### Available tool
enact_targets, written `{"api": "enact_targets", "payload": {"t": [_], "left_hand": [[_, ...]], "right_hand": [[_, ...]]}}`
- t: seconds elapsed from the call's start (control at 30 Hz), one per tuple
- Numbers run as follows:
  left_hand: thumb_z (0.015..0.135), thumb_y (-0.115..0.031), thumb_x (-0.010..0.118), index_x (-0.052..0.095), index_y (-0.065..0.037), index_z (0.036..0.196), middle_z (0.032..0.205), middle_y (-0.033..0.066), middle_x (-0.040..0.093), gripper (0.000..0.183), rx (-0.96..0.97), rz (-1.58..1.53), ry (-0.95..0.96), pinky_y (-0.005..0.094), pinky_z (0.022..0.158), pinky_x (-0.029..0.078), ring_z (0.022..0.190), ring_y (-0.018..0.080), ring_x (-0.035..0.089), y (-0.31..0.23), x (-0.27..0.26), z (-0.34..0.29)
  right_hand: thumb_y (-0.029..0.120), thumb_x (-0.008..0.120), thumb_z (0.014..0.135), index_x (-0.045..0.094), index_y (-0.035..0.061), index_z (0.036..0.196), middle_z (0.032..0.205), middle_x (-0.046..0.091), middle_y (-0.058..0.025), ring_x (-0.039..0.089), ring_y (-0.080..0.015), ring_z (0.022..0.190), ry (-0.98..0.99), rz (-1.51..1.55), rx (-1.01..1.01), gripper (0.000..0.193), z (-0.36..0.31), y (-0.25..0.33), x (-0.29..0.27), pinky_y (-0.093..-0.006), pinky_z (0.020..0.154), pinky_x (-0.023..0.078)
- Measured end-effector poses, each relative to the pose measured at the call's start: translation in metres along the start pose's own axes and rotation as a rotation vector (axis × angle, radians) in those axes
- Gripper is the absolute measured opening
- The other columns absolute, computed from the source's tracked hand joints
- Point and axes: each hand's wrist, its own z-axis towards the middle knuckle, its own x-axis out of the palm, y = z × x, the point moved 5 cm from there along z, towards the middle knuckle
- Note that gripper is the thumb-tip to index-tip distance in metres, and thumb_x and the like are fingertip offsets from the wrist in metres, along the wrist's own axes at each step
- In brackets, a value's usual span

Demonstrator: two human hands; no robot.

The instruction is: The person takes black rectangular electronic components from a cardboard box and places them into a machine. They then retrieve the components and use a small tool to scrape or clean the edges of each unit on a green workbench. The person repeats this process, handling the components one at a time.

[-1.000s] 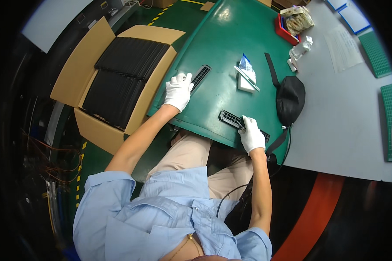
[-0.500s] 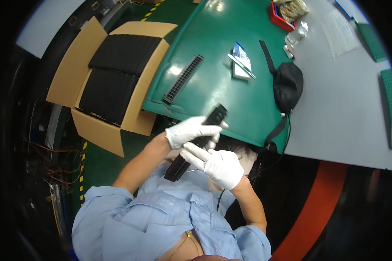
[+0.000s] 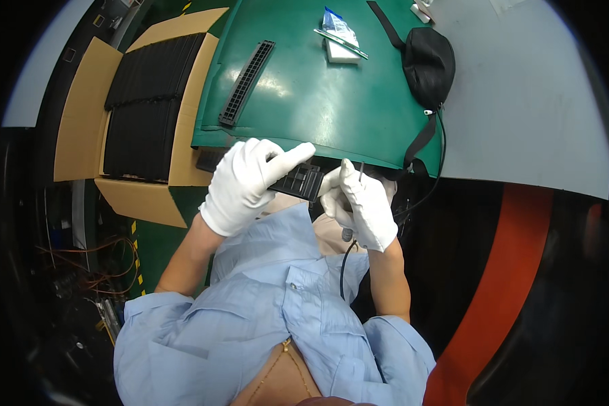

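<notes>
One black strip (image 3: pixel 300 183) | left hand (image 3: pixel 242 186): clasped around it | right hand (image 3: pixel 363 208): curled by its end, hold unclear

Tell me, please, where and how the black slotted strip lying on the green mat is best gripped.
I'd probably pinch the black slotted strip across its long sides near mid-length, coming from above: it lies flat on the green mat, long and narrow, both long edges exposed.
</notes>
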Motion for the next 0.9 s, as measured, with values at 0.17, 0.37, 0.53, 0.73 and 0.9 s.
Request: {"api": "enact_targets", "payload": {"t": [0.17, 0.37, 0.53, 0.73, 0.9], "left_hand": [[0.069, -0.004, 0.071, 0.069, -0.020, 0.128, 0.087, 0.0015, 0.056, 0.061, 0.168, 0.175, -0.098, 0.0363, 0.074, 0.047, 0.080, 0.0243, 0.058, -0.007, -0.006, 0.000], [0.072, -0.011, 0.073, 0.069, -0.019, 0.127, 0.096, 0.0030, 0.059, 0.056, 0.226, 0.188, -0.218, 0.0387, 0.071, 0.046, 0.084, 0.0229, 0.060, -0.006, -0.016, 0.025], [0.078, -0.005, 0.078, 0.027, -0.003, 0.157, 0.149, 0.0222, 0.040, 0.095, -0.434, -0.057, -0.313, 0.0450, 0.114, 0.036, 0.136, 0.0377, 0.043, 0.037, -0.002, -0.012], [0.107, -0.030, 0.054, 0.051, 0.000, 0.136, 0.116, 0.0134, 0.063, 0.042, -0.888, -1.843, -0.369, 0.0402, 0.090, 0.056, 0.102, 0.0267, 0.067, 0.037, 0.041, -0.012], [0.104, -0.028, 0.061, 0.053, 0.004, 0.132, 0.080, 0.0003, 0.057, 0.043, -1.056, -1.776, -0.434, 0.0265, 0.051, 0.046, 0.062, 0.0101, 0.055, 0.042, 0.051, -0.015]], "right_hand": [[0.044, 0.065, 0.098, 0.072, 0.0007, 0.101, 0.072, 0.064, -0.0008, 0.049, -0.0058, 0.060, 0.033, -0.184, 0.007, 0.044, -0.001, 0.008, 0.011, -0.0229, 0.058, 0.039], [0.022, 0.084, 0.085, 0.073, -0.0006, 0.104, 0.079, 0.069, -0.0044, 0.055, -0.0081, 0.065, -0.128, -0.193, -0.230, 0.031, -0.007, 0.007, 0.020, -0.0250, 0.062, 0.048], [0.013, 0.082, 0.086, 0.073, 0.0020, 0.100, 0.076, 0.067, -0.0048, 0.059, -0.0105, 0.057, -0.450, -0.413, -0.645, 0.020, -0.023, 0.015, 0.022, -0.0252, 0.055, 0.049], [0.016, 0.086, 0.081, 0.072, 0.0025, 0.106, 0.070, 0.063, -0.0071, 0.058, -0.0162, 0.053, -0.410, -0.760, -0.973, 0.031, -0.019, 0.000, 0.062, -0.0280, 0.051, 0.048], [0.029, 0.074, 0.092, 0.065, 0.0060, 0.114, 0.077, 0.065, -0.0096, 0.064, -0.0247, 0.060, -0.218, -0.775, -0.741, 0.033, -0.022, -0.017, 0.071, -0.0347, 0.058, 0.053]]}}
